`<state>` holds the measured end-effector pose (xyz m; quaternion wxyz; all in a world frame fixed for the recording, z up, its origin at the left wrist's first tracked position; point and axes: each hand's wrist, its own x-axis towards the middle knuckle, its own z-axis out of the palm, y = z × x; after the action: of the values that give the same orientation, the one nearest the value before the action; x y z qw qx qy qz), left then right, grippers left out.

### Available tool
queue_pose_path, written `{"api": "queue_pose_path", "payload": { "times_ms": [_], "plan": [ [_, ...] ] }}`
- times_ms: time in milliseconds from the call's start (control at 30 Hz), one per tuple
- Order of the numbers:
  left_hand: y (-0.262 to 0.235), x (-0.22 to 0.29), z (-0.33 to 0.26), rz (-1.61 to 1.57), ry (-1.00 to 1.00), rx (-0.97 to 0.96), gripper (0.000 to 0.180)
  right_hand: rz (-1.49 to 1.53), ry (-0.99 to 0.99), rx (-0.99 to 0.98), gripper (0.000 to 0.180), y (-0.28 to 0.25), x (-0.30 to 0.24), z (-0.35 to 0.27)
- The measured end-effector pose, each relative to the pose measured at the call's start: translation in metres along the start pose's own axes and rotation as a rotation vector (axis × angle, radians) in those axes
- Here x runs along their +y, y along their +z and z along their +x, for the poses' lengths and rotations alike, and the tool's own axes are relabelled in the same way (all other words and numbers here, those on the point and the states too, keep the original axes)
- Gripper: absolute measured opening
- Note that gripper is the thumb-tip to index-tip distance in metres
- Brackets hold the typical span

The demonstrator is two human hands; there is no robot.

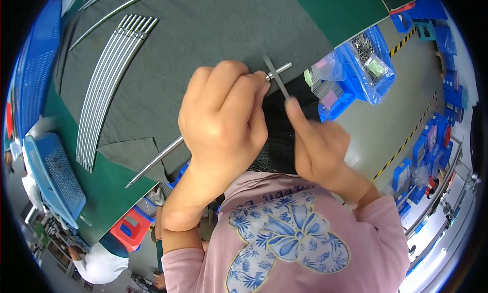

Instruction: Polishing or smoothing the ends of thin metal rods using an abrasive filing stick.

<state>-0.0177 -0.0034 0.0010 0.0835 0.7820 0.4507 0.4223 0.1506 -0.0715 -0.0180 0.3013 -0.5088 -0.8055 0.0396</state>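
Note:
My left hand (221, 117) is closed around a long thin metal rod (155, 160). The rod runs from the lower left, under the hand, to its tip at the upper right. My right hand (317, 145) pinches a small flat metal strip (277, 78) that crosses the rod's tip. Both hands are held over the near edge of a table covered with a dark grey mat (203, 33). My pink patterned shirt fills the lower part of the view.
A row of several metal rods (109, 84) lies on the mat at the left. Blue perforated trays (53, 176) stand at the far left. Blue bins and plastic bags of small parts (366, 64) sit on the floor to the right. Another person (101, 262) is at the lower left.

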Motion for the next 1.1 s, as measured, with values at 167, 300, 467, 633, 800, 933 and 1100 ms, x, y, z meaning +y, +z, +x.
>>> {"api": "queue_pose_path", "payload": {
  "times_ms": [167, 300, 467, 633, 800, 933, 1100],
  "plan": [
    [0.001, 0.0, 0.0, 0.004, 0.005, -0.004, 0.019, 0.03, -0.003, 0.063, 0.058, 0.011, 0.004, 0.02],
    [-0.001, 0.001, 0.001, -0.014, -0.016, 0.001, 0.019, 0.054, -0.007, 0.156, 0.055, 0.023, 0.007, 0.008],
    [0.001, 0.002, 0.0, -0.023, -0.017, -0.01, 0.017, 0.141, 0.017, 0.085, 0.057, 0.005, 0.006, 0.024],
    [-0.002, 0.003, 0.0, -0.027, -0.046, -0.003, 0.017, 0.043, -0.004, -0.024, 0.058, -0.008, 0.005, 0.016],
    [0.0, 0.003, -0.001, 0.005, -0.031, -0.008, 0.018, 0.066, 0.005, -0.173, 0.048, -0.027, -0.002, 0.032],
    [0.0, 0.001, 0.001, -0.012, -0.016, 0.011, 0.018, 0.029, -0.001, 0.013, 0.056, 0.002, 0.003, 0.022],
    [0.001, 0.001, -0.001, -0.002, -0.018, -0.009, 0.017, 0.046, 0.025, -0.021, 0.056, -0.006, 0.002, 0.012]
  ]
}}
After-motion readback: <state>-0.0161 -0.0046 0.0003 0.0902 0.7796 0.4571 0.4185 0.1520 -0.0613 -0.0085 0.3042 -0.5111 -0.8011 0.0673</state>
